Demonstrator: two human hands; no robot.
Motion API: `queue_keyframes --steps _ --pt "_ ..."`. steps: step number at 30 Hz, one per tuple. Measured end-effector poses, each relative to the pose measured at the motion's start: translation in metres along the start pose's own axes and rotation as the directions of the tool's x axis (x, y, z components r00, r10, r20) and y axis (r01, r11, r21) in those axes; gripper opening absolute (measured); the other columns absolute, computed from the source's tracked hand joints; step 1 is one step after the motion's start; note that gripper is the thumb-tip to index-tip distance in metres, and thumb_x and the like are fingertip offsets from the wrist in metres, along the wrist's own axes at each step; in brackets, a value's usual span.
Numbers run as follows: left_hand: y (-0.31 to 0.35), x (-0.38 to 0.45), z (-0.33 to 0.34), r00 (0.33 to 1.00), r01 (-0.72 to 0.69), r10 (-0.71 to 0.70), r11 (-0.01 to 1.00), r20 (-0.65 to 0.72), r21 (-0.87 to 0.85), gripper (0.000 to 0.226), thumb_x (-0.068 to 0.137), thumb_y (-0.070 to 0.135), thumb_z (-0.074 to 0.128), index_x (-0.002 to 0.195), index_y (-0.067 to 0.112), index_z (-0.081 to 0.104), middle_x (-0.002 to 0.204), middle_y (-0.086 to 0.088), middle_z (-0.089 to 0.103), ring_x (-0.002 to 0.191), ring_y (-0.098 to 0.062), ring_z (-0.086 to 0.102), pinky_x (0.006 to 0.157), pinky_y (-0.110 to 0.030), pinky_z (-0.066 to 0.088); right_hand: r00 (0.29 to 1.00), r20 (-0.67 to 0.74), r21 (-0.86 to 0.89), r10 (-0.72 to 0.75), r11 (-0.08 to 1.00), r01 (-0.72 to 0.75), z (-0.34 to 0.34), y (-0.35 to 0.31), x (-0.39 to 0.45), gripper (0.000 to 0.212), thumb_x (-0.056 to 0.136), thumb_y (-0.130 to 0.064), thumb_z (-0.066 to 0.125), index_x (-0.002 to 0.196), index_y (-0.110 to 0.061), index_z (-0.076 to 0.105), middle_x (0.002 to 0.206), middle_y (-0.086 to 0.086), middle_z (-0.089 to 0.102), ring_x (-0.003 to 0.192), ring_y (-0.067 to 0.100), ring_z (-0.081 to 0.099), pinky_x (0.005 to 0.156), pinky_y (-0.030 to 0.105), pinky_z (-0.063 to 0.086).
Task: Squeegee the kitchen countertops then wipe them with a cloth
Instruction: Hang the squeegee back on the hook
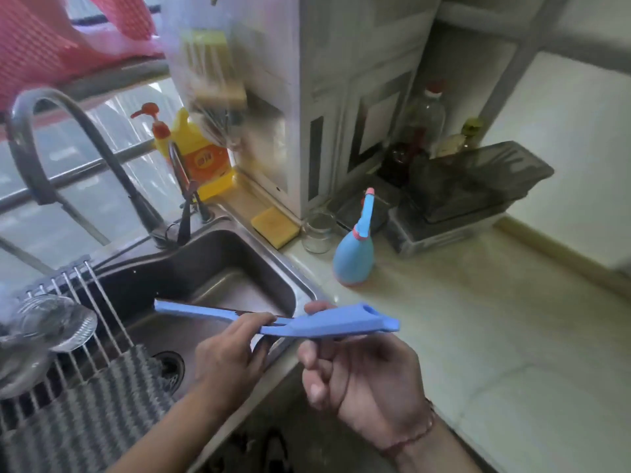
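Blue squeegee (290, 320) held up in the air, over the near edge of the sink (239, 268). Gripped by both: left hand (232, 356) pinching the thin blade end, right hand (355, 380) curled round the wide handle from under. Looks like getting ready to scrape. Next: lower onto worktop (478, 319) on the right, then pull.
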State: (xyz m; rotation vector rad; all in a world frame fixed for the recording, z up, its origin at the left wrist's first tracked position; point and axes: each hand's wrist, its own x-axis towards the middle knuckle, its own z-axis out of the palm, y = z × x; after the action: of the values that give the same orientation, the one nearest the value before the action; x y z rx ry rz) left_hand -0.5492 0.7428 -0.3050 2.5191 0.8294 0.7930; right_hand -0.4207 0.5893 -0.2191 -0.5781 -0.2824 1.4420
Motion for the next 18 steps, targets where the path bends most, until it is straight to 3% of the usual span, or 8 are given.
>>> queue_keyframes --steps 2,3,4,6,9,13,15,18 --pt "0.060 -0.009 0.002 0.993 -0.114 0.116 0.992 0.031 -0.049 0.026 0.077 0.035 0.056 0.101 0.033 0.066 0.094 0.018 0.069 0.071 -0.008 0.058 0.054 -0.021 0.047 0.991 0.020 -0.172 -0.134 0.976 0.136 -0.005 -0.020 -0.062 0.039 0.085 -0.008 0.052 0.123 -0.014 0.053 0.085 0.025 0.059 0.063 0.032 0.062 0.061 0.035 0.047" --pt "0.095 -0.013 0.006 0.984 -0.142 0.149 0.987 0.098 -0.071 0.022 0.078 0.035 0.059 0.100 0.035 0.065 0.094 0.020 0.068 0.070 -0.008 0.060 0.055 -0.024 0.050 0.973 -0.059 -0.368 -0.224 0.911 0.187 -0.008 -0.033 -0.093 0.032 0.086 -0.007 0.056 0.116 -0.017 0.058 0.077 0.023 0.060 0.056 0.030 0.061 0.057 0.033 0.047" --pt "0.131 -0.017 0.014 0.966 -0.166 0.179 0.983 0.185 -0.082 0.019 0.079 0.036 0.061 0.098 0.036 0.064 0.092 0.020 0.067 0.071 -0.008 0.062 0.057 -0.028 0.051 0.917 -0.184 -0.581 -0.354 0.791 0.189 -0.013 -0.047 -0.124 0.023 0.087 -0.011 0.060 0.109 -0.017 0.061 0.066 0.018 0.060 0.048 0.027 0.057 0.052 0.030 0.046" --pt "0.202 -0.026 0.039 0.899 -0.149 0.197 0.977 0.390 -0.149 0.017 0.082 0.045 0.053 0.091 0.032 0.059 0.083 0.014 0.065 0.076 -0.012 0.061 0.064 -0.034 0.050 0.702 -0.352 -0.853 -0.619 0.520 0.031 -0.029 -0.076 -0.185 0.011 0.085 -0.023 0.070 0.095 -0.022 0.068 0.055 0.001 0.058 0.046 0.017 0.052 0.051 0.027 0.043" --pt "0.312 -0.042 0.078 0.750 -0.030 0.221 0.953 0.623 -0.303 0.029 0.080 0.050 0.047 0.081 0.024 0.057 0.074 0.005 0.064 0.069 -0.013 0.059 0.068 -0.040 0.051 0.565 -0.346 -0.933 -0.749 0.340 -0.119 -0.058 -0.119 -0.271 0.006 0.086 -0.021 0.072 0.091 -0.022 0.068 0.073 -0.005 0.068 0.064 0.017 0.061 0.061 0.032 0.051" --pt "0.440 -0.062 0.117 0.579 0.028 0.329 0.907 0.746 -0.421 0.024 0.084 0.044 0.061 0.077 0.021 0.065 0.073 0.001 0.068 0.051 -0.012 0.052 0.053 -0.032 0.048 0.415 -0.471 -0.869 -0.778 0.490 -0.067 -0.094 -0.173 -0.365 0.010 0.091 -0.007 0.062 0.084 -0.013 0.065 0.070 0.002 0.070 0.065 0.020 0.067 0.059 0.031 0.056" --pt "0.491 -0.063 0.132 0.568 -0.040 0.385 0.896 0.727 -0.443 0.025 0.081 0.048 0.064 0.070 0.025 0.063 0.065 0.004 0.064 0.053 -0.011 0.051 0.054 -0.031 0.044 0.365 -0.517 -0.839 -0.774 0.544 -0.036 -0.106 -0.201 -0.405 0.009 0.094 -0.007 0.059 0.087 -0.006 0.065 0.071 0.005 0.068 0.061 0.020 0.065 0.057 0.030 0.057" --pt "0.555 -0.054 0.158 0.531 0.005 0.467 0.833 0.707 -0.554 0.014 0.080 0.038 0.069 0.070 0.030 0.066 0.067 0.011 0.066 0.060 -0.005 0.057 0.065 -0.028 0.049 0.269 -0.545 -0.818 -0.794 0.574 0.034 -0.122 -0.246 -0.457 0.009 0.094 -0.007 0.058 0.092 -0.001 0.065 0.070 0.008 0.067 0.059 0.019 0.064 0.056 0.032 0.059"
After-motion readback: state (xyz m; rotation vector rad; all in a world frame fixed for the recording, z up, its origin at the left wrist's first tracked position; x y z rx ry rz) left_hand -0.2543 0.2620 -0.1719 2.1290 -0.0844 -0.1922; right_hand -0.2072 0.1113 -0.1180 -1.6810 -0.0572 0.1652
